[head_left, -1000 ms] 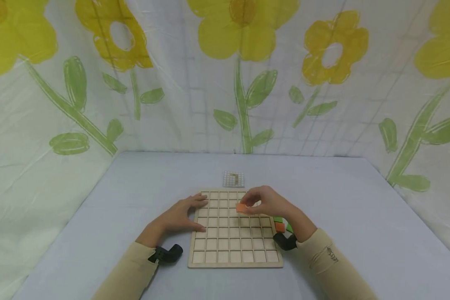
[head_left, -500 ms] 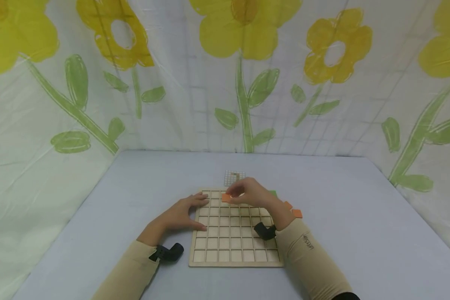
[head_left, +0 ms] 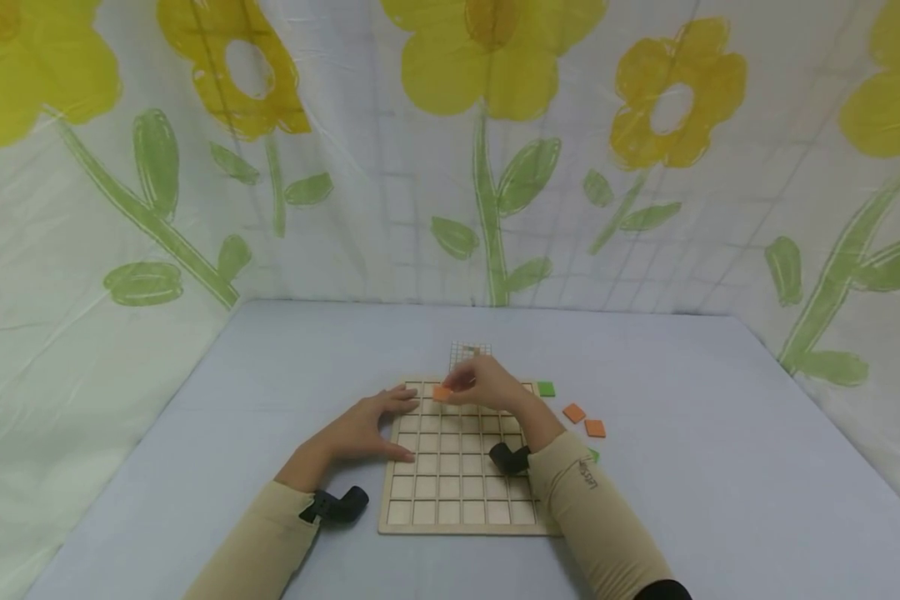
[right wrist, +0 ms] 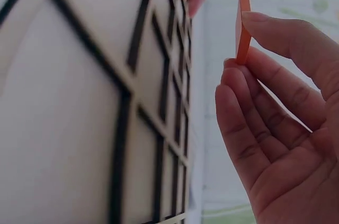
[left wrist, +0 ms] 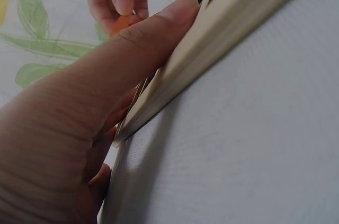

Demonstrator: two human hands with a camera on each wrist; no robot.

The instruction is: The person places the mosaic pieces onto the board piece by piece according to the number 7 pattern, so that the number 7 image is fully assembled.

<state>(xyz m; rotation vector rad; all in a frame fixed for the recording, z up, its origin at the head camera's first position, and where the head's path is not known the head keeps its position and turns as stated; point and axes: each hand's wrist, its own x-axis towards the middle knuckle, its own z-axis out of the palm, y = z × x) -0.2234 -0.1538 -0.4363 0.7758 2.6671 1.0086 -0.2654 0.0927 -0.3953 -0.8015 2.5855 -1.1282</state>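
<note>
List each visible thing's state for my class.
Pale wooden grid board, lying flat
Left hand, resting on the board's left edge
Orange square tile, raised off the board
Right hand, pinching that tile
Two loose orange square tiles, lying flat
Green square tile, lying flat
Second green tile, partly hidden
Small white gridded card, partly hidden

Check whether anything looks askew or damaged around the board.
Nothing looks damaged. Only slightly askew: right of the board, one loose orange tile lies turned at an angle to the board's edges, while its orange neighbour sits straighter.
</note>
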